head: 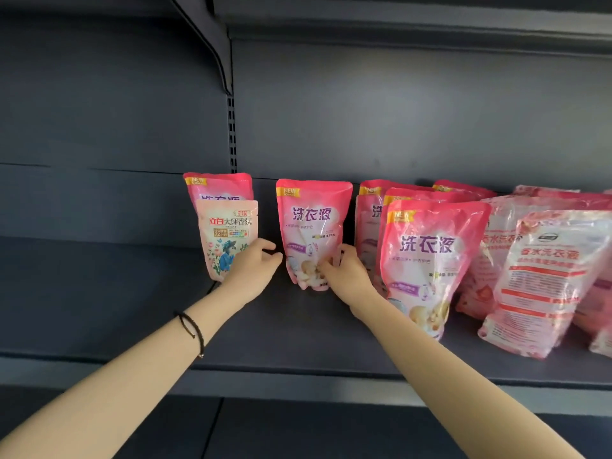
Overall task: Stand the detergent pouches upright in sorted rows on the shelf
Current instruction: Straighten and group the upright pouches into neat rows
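A bright pink detergent pouch [311, 220] stands upright at the middle of the dark shelf [139, 293]. My right hand [344, 276] grips its lower right corner. My left hand [255, 270] hovers just left of that pouch with fingers apart, in front of a pale pink floral pouch [225, 233]. Behind the floral pouch stands another bright pink pouch [218, 187]. To the right, a row of bright pink pouches [427, 256] stands one behind another.
At the far right, pale pink-and-white pouches [543, 279] lean and crowd together near the shelf's front edge. A slotted upright post [231, 134] divides the back panel. Another shelf [397, 14] hangs overhead. The left bay holds nothing.
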Tool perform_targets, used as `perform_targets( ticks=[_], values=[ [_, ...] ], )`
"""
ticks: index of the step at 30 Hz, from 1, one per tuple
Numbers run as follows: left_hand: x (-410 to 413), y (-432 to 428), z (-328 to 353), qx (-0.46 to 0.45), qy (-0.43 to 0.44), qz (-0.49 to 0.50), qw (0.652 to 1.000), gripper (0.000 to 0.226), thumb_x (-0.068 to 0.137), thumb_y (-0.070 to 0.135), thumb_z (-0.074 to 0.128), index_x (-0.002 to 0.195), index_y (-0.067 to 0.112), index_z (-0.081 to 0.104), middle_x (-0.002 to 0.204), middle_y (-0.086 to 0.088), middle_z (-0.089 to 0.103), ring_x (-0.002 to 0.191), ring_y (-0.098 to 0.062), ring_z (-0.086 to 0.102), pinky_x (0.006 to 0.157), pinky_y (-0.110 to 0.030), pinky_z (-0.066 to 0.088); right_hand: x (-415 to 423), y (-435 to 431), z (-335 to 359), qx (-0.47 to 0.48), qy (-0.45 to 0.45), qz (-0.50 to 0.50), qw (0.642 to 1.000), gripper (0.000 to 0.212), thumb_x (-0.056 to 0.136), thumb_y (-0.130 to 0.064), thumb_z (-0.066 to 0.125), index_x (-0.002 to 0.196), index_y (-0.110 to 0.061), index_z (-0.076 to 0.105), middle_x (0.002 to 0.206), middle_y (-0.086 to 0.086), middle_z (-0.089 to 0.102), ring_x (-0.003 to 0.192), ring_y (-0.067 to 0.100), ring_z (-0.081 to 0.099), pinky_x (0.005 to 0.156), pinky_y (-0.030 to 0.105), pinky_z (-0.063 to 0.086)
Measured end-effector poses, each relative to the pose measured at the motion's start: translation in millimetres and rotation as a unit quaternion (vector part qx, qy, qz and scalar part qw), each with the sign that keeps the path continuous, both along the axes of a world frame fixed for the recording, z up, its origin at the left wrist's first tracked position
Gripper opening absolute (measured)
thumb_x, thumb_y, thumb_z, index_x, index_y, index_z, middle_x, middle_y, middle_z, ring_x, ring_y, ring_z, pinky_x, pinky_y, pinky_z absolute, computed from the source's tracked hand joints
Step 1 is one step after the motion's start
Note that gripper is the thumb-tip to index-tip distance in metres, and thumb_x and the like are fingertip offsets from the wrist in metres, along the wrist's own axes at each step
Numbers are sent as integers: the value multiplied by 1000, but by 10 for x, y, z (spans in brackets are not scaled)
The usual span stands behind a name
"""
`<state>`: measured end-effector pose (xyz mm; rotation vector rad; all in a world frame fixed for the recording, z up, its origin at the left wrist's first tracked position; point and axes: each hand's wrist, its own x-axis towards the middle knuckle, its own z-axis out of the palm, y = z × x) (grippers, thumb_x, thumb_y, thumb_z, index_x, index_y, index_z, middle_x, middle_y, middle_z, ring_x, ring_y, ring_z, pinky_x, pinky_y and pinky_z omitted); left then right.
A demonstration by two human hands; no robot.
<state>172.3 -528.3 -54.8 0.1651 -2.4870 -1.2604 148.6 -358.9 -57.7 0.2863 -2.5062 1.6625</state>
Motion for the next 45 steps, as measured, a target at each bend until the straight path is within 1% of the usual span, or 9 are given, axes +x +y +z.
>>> perform_targets(
  ticks=[4, 7, 9, 12, 19, 31, 36, 41, 45],
  values=[
    [463, 68, 46, -97, 23, 5, 995, 29, 95, 40, 49, 119, 25, 53, 106, 12, 59, 98, -10, 58, 86, -37, 51, 399, 252, 4, 197, 154, 30, 968, 30, 96, -33, 48, 106, -8, 62, 102, 4, 65, 89, 20, 62, 75, 34, 53],
    [799, 160, 26, -310, 32, 24, 950, 33, 93, 53, 44, 110, 28, 58, 106, 13, 62, 99, -10, 58, 80, -34, 51, 721, 504, -44, 310, 246, 24, 918, 33, 95, -40, 46, 95, -12, 63, 89, 1, 69, 79, 19, 64, 68, 38, 55],
    [932, 190, 48, -448, 65, 36, 891, 41, 93, 57, 39, 111, 27, 59, 111, 9, 64, 104, -14, 57, 85, -34, 46, 881, 663, -9, 387, 248, 24, 888, 35, 95, -46, 43, 111, -19, 60, 99, -2, 67, 88, 18, 63, 68, 32, 51],
    [1154, 262, 115, -541, 75, 44, 837, 47, 92, 59, 36, 118, 28, 59, 115, 5, 64, 110, -19, 56, 91, -37, 40, 1114, 955, 83, 488, 235, -2, 841, 46, 96, -53, 39, 134, -28, 45, 121, -3, 59, 105, 22, 60, 76, 33, 46],
    [1971, 837, 33, -552, 67, 31, 831, 55, 89, 67, 30, 119, 31, 59, 108, 6, 64, 108, -17, 54, 90, -37, 37, 1927, 1579, 127, 584, 212, -55, 782, 55, 95, -58, 37, 137, -24, 42, 124, 4, 55, 109, 27, 56, 79, 36, 44],
    [2749, 2392, 261, -472, 106, -111, 868, 54, 91, 66, 29, 120, 31, 58, 117, 10, 62, 110, -16, 54, 91, -37, 39, 3056, 3018, 335, 566, 180, -143, 792, 56, 92, -65, 33, 123, -24, 54, 115, -2, 60, 105, 22, 56, 86, 35, 41],
    [2592, 3094, 386, -472, 118, -130, 864, 53, 91, 66, 28, 113, 31, 60, 107, 7, 63, 106, -18, 54, 92, -38, 39, 3046, 3658, 430, 551, 165, -182, 798, 56, 91, -67, 30, 120, -27, 58, 115, -2, 59, 106, 24, 56, 92, 38, 41],
    [2235, 3877, 434, -460, 137, -118, 870, 49, 91, 64, 30, 101, 29, 63, 100, 9, 63, 100, -17, 56, 78, -33, 33, 2708, 4341, 431, 547, 147, -177, 805, 58, 90, -69, 29, 118, -29, 60, 114, -3, 59, 106, 21, 56, 91, 36, 40],
    [1916, 4436, 453, -442, 149, -102, 879, 48, 91, 63, 33, 108, 29, 63, 99, 8, 64, 97, -15, 57, 84, -34, 42, 2375, 4853, 463, 554, 156, -164, 801, 57, 90, -68, 30, 119, -29, 59, 116, -4, 59, 105, 20, 55, 91, 35, 39]
  ],
)
